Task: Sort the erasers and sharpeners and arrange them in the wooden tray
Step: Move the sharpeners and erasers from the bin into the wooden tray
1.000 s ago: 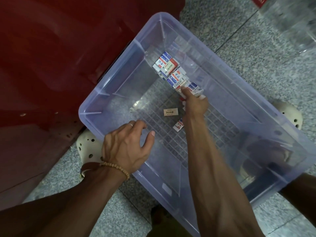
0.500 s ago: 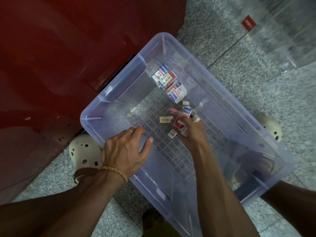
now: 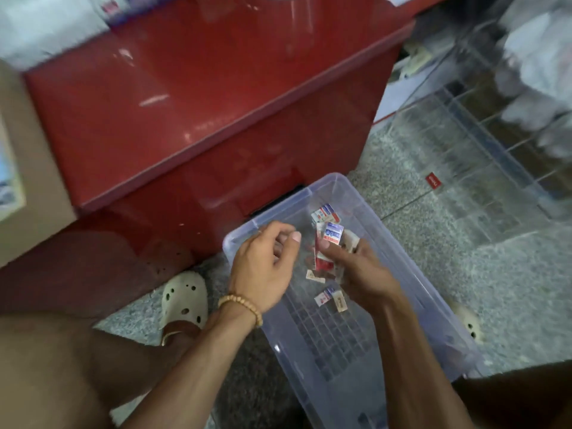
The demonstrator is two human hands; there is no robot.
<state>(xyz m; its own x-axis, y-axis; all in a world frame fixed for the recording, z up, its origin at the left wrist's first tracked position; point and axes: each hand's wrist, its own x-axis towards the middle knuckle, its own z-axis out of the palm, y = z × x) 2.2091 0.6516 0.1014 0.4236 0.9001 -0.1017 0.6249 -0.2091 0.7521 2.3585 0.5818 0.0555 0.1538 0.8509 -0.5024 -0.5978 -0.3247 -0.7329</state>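
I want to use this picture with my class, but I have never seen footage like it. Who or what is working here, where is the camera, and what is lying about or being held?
No machine: a person works bare-handed, filmed by a camera on their head looking down. A clear plastic bin sits on a speckled floor beside a red cabinet. The right hand grips a bunch of small wrapped erasers. The left hand hovers beside it, fingers curled, holding nothing visible. A few loose erasers lie on the bin's bottom. No wooden tray shows.
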